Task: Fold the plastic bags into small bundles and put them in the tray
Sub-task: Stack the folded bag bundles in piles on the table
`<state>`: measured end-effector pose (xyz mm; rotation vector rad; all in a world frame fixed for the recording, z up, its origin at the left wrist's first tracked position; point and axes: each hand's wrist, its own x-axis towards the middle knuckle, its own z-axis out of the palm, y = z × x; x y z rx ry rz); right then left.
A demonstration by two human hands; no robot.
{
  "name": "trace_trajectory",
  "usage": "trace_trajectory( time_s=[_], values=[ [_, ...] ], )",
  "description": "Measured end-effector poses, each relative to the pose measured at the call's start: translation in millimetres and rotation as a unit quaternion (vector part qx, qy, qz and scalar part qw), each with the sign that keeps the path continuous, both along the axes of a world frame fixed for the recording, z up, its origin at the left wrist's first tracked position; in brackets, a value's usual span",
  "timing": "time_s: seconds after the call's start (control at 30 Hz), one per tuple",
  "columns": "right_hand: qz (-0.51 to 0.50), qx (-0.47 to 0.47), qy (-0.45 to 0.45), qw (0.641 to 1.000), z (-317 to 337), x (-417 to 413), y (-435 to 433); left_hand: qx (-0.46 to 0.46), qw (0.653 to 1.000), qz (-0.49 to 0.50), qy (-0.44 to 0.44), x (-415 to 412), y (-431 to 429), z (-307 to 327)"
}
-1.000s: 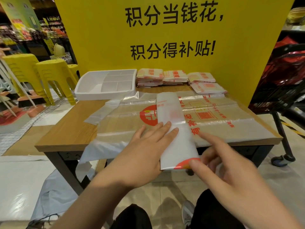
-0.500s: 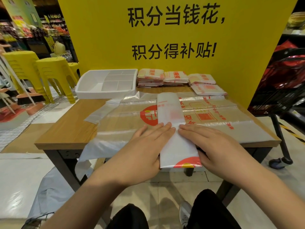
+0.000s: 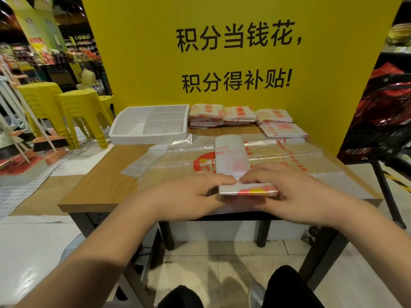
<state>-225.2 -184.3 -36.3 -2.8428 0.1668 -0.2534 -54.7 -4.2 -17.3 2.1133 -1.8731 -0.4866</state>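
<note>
Hands, two, bare: left hand (image 3: 193, 194) and right hand (image 3: 295, 194) meet at the near edge of the table (image 3: 100, 185). The fingers of both are curled over the near end of the strip (image 3: 231, 156), pinching it where it turns up into a fold.

Strip: one bag folded lengthwise into a long white band that runs away from the person. Red and yellow print shows on the turned end.
- Handling, judged: thin film, very light, soft and slippery, likely to spring open unless pressed.
- Best held at both corners of the folded end, with the crease flattened across.

Bag (image 3: 289, 156): clear, spread flat under the strip, one end hanging over the table's near edge. It carries a red round logo and red lettering too blurred to read.

Tray (image 3: 124, 134): white, divided into compartments, back left on the table; no bundle seen in it.

Stacks (image 3: 206, 114): four piles of flat folded bags beside the tray at the back, with illegible red print.

Sign (image 3: 222, 130): yellow, with black characters reading "积分当钱花," and "积分得补贴!".
</note>
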Motion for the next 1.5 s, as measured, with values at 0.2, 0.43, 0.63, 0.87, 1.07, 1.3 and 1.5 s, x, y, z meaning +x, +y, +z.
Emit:
trace_trajectory(
  time_s=[0.2, 0.43, 0.63, 0.87, 1.07, 1.3, 1.5],
  values=[
    [-0.027, 0.073, -0.068, 0.995, -2.3, 11.9, -10.0, -0.062, 0.998, 0.029, 0.010, 16.4, -11.5, -5.2],
    [-0.076, 0.107, -0.061, 0.989, -2.1, 25.1, -17.6, -0.158, 0.982, 0.075, 0.067, 22.8, -24.7, -17.1],
    [-0.111, 0.159, -0.050, 0.980, -2.7, 35.0, -20.2, -0.137, 0.974, 0.167, 0.067, 22.7, -31.3, -20.2],
    [-0.207, 0.144, -0.110, 0.961, -10.3, 48.2, -12.6, -0.203, 0.940, 0.257, 0.096, 16.3, -44.4, -25.0],
    [-0.222, 0.108, -0.113, 0.962, -11.0, 53.9, -3.5, -0.234, 0.922, 0.303, 0.061, 6.7, -55.1, -28.7],
    [-0.242, 0.054, -0.069, 0.966, -7.1, 63.3, 1.8, -0.213, 0.928, 0.304, -0.030, 2.3, -57.7, -29.3],
    [-0.254, 0.022, -0.061, 0.965, -4.2, 64.5, 8.6, -0.225, 0.913, 0.303, -0.154, -0.7, -59.8, -31.3]
  ],
)
